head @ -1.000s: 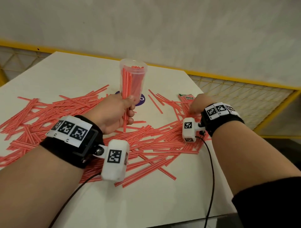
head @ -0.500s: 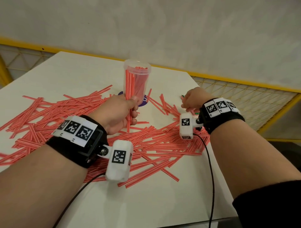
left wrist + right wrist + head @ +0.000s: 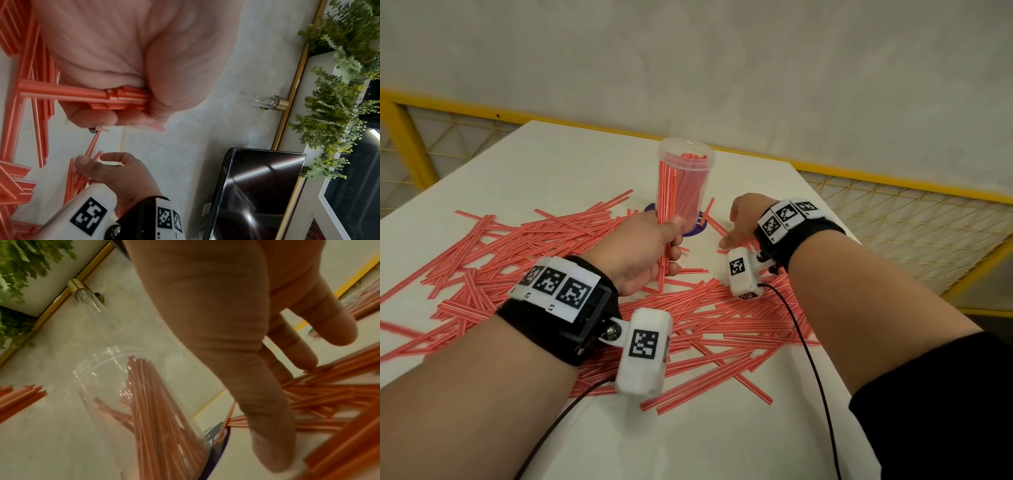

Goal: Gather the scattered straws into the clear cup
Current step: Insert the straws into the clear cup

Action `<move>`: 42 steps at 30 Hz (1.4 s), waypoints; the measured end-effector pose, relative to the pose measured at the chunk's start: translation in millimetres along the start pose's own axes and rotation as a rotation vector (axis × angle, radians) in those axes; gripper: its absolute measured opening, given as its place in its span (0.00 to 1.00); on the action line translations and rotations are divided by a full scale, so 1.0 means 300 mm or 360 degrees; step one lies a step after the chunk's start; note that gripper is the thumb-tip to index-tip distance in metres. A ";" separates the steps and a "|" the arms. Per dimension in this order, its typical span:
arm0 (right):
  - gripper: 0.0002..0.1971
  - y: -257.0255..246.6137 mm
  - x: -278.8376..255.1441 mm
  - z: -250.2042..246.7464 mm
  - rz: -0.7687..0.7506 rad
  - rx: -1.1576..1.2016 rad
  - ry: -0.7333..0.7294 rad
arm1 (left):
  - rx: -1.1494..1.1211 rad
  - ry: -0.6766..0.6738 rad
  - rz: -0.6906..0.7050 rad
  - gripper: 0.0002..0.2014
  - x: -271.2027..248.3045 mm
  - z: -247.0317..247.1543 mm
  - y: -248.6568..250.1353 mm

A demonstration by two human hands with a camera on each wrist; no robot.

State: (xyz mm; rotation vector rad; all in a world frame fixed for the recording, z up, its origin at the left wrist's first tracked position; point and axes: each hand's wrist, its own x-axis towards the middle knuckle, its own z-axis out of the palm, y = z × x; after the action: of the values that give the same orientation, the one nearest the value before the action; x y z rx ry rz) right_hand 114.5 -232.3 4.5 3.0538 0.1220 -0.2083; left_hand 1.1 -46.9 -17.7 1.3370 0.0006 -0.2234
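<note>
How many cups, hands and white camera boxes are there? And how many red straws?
Clear cup: 1
Hands: 2, the left hand and the right hand
White camera boxes: 2, one on the left wrist and one on the right wrist
Red straws: too many to count
Total without the straws: 5

The right hand (image 3: 739, 222) has lifted off the straws (image 3: 739, 318) and drawn nearer the clear cup (image 3: 685, 185), its fingers now spread loose.
</note>
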 end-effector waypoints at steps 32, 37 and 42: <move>0.07 0.043 -0.054 -0.034 0.0216 0.0945 0.0285 | -0.0066 0.0011 -0.0001 0.06 -0.009 0.007 0.006; 0.09 0.078 -0.108 -0.061 0.0136 0.1413 0.0638 | -0.0154 0.0023 0.0025 0.05 -0.011 0.013 0.011; 0.11 0.033 -0.212 -0.126 -0.0201 0.1649 0.0705 | -0.0208 0.0046 0.0157 0.06 0.003 0.012 0.012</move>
State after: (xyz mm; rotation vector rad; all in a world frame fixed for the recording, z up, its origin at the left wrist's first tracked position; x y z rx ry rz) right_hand 57.5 -243.6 51.3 4.0591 0.3164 0.6041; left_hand 2.1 -49.7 -13.4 1.2065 -0.0260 -0.1184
